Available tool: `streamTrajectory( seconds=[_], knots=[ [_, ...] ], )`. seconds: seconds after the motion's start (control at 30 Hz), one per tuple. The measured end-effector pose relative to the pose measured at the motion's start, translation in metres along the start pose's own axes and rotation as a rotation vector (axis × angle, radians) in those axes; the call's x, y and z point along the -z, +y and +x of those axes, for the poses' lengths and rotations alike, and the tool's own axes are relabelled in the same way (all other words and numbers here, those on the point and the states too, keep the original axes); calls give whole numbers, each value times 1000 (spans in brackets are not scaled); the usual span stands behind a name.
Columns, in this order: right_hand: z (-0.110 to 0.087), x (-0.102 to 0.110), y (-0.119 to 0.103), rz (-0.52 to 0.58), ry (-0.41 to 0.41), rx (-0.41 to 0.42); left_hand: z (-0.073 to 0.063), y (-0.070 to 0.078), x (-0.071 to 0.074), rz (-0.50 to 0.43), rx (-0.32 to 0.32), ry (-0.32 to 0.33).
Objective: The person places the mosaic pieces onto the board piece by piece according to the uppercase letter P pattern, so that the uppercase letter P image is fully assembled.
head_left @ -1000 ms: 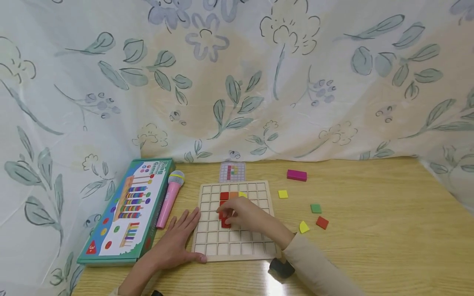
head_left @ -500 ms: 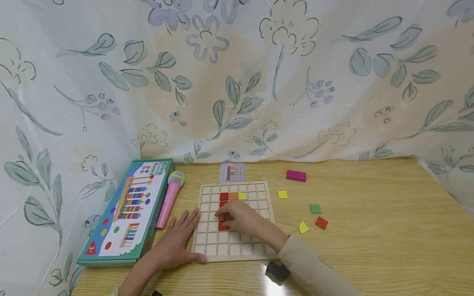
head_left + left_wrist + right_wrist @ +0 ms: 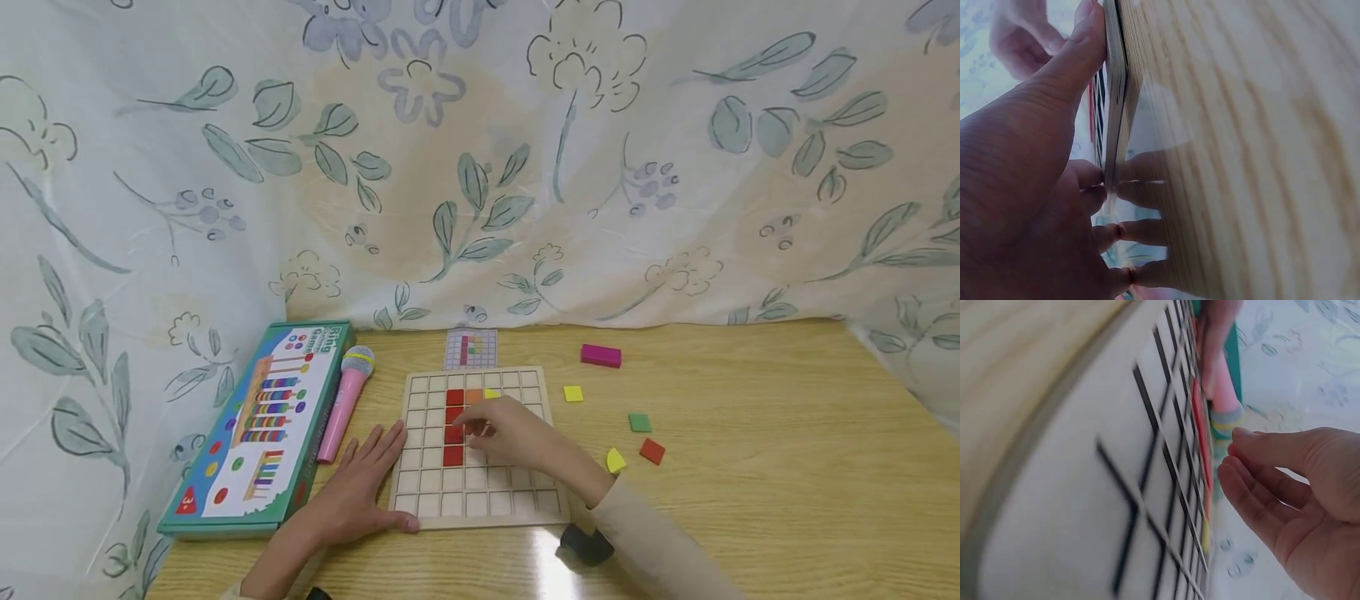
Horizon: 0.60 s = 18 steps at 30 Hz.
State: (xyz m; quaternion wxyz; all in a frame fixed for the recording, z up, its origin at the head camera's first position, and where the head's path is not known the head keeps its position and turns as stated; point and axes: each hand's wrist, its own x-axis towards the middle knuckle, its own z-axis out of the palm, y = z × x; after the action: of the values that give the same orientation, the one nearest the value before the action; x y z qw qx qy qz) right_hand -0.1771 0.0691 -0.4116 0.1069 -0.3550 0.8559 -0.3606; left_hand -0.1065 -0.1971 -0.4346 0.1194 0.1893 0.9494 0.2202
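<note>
The person's right hand (image 3: 502, 429) is hovering over a square pale wooden grid board (image 3: 429, 482), its fingers loosely curving with only a narrow space left between index finger and thumb, and the two are showing bare of any tile. Just left of these fingers, four flat red square tiles (image 3: 453, 456) are lying in one column of the grid; the index fingertip is hanging over the third from the top, though whether it is actually touching is hard to tell from this angle. Just beyond the same fingers, a flat orange square tile (image 3: 474, 395) is sitting beside the top red one, and a flat yellow tile (image 3: 491, 392) is sitting next to it, partly hiding behind the hand. The left hand (image 3: 360, 492) is bracing the board, its fingers straightening and spreading wide against the left edge while the thumb is resting along the near corner. Left of those left fingers, a pink toy microphone with a grey head (image 3: 345, 408) is lying alongside a green-edged game box (image 3: 258, 425). Straight beyond the right fingers, a small printed grid card (image 3: 471, 349) is lying against the board's far edge. To their right, a magenta block (image 3: 601, 356), a loose yellow square (image 3: 573, 393), a green square (image 3: 640, 422), a loose red square (image 3: 652, 452) and a yellow quarter-circle (image 3: 616, 460) are lying scattered on the wood-grained bench (image 3: 772, 467).
</note>
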Motion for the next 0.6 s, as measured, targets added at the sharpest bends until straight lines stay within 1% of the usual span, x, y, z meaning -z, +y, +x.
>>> streamTrajectory(
  seconds=[0.17,0.27,0.4,0.47,0.6],
  knots=[
    [-23,24,11,-27,52,-38,1,0,0,-1,2,-5],
    [-39,40,18,-35,91,-62,1,-1,-1,2,-6,0],
    [-61,58,31,-49,141,-67,1,-2,-1,5,-16,6],
    [-72,65,39,-57,155,-69,1,-3,-1,6,-15,8],
    [-95,78,52,-94,166,-118,1,-3,-2,6,-12,4]
  ],
)
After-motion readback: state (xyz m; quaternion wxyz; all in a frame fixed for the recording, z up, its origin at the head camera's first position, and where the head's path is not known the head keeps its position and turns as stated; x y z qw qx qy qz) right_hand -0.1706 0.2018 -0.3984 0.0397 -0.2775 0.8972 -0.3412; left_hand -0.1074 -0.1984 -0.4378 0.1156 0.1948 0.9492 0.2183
